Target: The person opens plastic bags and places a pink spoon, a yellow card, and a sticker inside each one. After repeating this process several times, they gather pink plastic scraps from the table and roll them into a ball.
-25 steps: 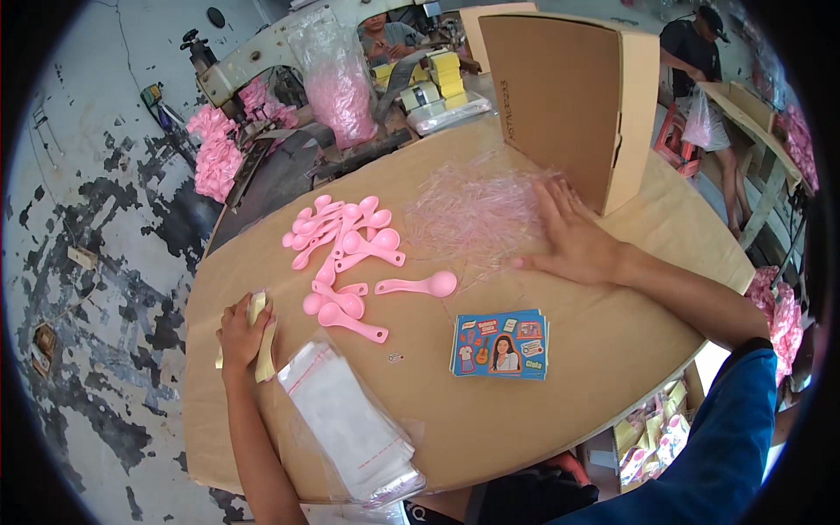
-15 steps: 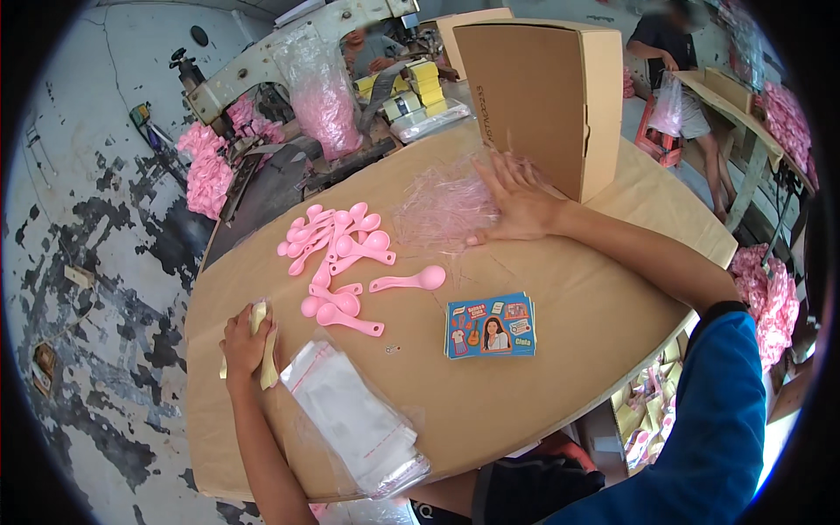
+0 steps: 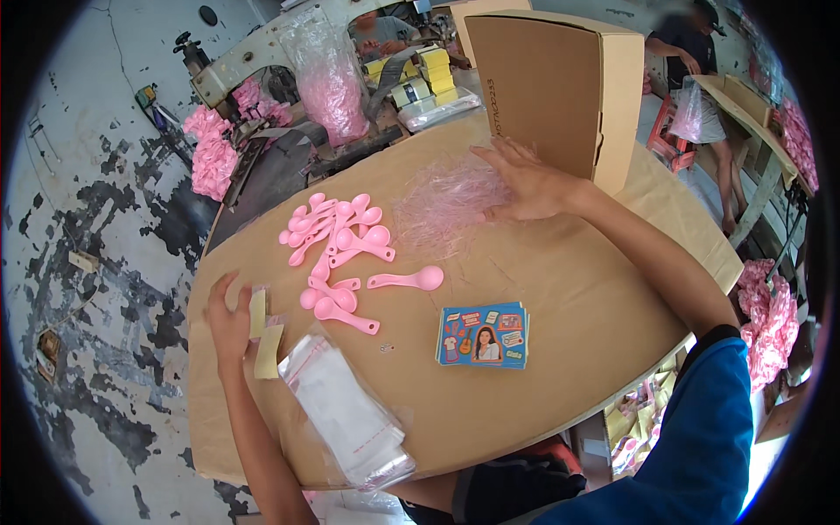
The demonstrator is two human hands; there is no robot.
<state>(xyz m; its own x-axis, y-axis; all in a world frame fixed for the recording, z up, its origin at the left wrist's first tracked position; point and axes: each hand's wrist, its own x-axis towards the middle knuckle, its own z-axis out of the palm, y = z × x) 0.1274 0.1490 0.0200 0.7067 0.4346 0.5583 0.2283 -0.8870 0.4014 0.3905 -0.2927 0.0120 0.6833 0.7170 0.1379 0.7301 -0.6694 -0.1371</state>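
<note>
My left hand (image 3: pixel 227 322) is raised at the table's left edge, thumb and fingers apart with nothing between them. Right beside it lie small pale-yellow packets (image 3: pixel 269 350). My right hand (image 3: pixel 538 185) spreads its fingers over the right side of a loose heap of pink shredded plastic strands (image 3: pixel 437 210); whether its fingertips touch them is hard to tell. A pile of pink plastic spoons (image 3: pixel 337 229) lies left of the strands, with a single pink spoon (image 3: pixel 420 278) apart from it. Clear plastic bags (image 3: pixel 341 407) are stacked nearer me, and blue printed cards (image 3: pixel 481 335) sit to their right.
A tall cardboard box (image 3: pixel 547 96) stands behind my right hand. Beyond the table are a machine arm (image 3: pixel 254 66), a clear bag of pink strands (image 3: pixel 332 101) and yellow stacks (image 3: pixel 435 74). Two other people work farther back. A box of packets (image 3: pixel 643 411) sits below the right edge.
My left hand has let go of the yellow packets, lifting off to the left with fingers parted. My right hand has shifted slightly right over the strands. The view has tilted a little.
</note>
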